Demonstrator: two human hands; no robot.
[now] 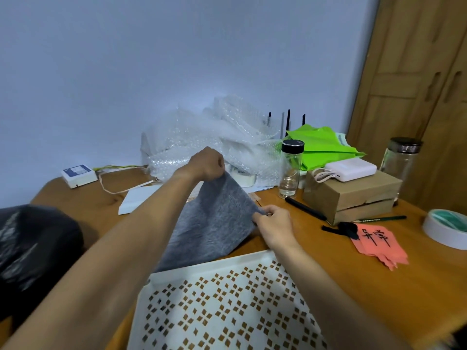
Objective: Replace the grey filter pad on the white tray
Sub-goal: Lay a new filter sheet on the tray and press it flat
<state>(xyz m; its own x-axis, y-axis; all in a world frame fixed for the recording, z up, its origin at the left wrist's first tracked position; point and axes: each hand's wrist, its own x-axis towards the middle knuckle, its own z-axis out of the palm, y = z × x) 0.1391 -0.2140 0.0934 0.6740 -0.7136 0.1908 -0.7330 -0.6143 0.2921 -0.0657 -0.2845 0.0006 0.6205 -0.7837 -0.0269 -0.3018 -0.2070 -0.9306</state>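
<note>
The grey filter pad (209,223) hangs lifted above the wooden table, its lower edge near the far rim of the white tray (217,267). The tray has a pattern of small cut-out holes and lies bare at the front centre. My left hand (206,164) pinches the pad's far top corner, raised up. My right hand (274,224) pinches the pad's right corner, lower down near the table. My two forearms cross the view from the bottom edge.
A black plastic bag (35,246) sits at left. Bubble wrap (209,137), a clear bottle (290,168), cardboard boxes (351,195) with a white power bank, a glass jar, tape roll (447,227), pink papers (379,243) and pens crowd the back and right.
</note>
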